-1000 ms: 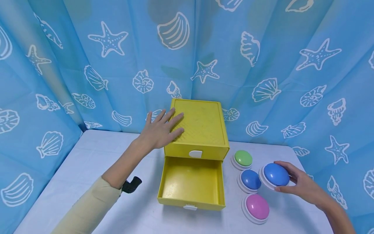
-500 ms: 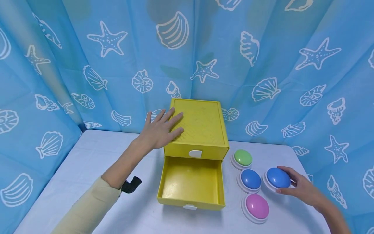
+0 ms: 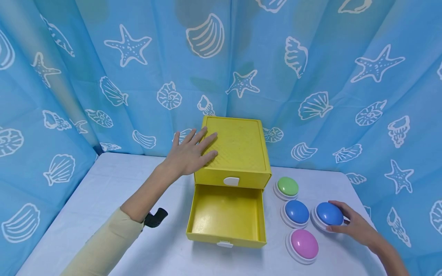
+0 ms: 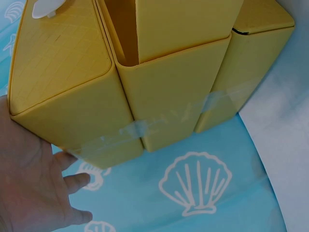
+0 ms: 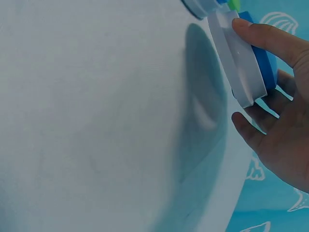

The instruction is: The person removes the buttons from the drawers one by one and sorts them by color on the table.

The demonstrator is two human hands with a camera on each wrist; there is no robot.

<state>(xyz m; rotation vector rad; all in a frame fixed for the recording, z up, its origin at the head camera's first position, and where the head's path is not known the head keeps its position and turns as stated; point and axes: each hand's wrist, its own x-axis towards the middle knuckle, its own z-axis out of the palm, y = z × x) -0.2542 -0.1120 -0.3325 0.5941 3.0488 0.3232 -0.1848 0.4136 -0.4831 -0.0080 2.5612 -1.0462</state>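
My left hand [image 3: 186, 155] rests with spread fingers on the left top edge of a yellow drawer unit [image 3: 238, 145]. Its lower drawer [image 3: 226, 214] is pulled out, with nothing inside; the upper one is closed. At the right, my right hand [image 3: 357, 224] grips a blue dome push button [image 3: 329, 214] by its side, thumb in front and fingers behind. In the right wrist view the thumb presses near the white base [image 5: 236, 55], low over the table. Just left of it stands a second blue push button [image 3: 296, 211], between a green one [image 3: 287, 186] and a pink one [image 3: 304, 243].
A white table [image 3: 103, 184] carries everything. Behind and beside it hangs a blue curtain [image 3: 155, 69] with white shell and starfish prints, close to the back of the drawer unit. A black strap end [image 3: 155, 217] sticks out by the left wrist.
My right hand has lowered the blue push button toward the table, moving it slightly toward me, beside the other buttons. The left hand and drawer unit have stayed still.
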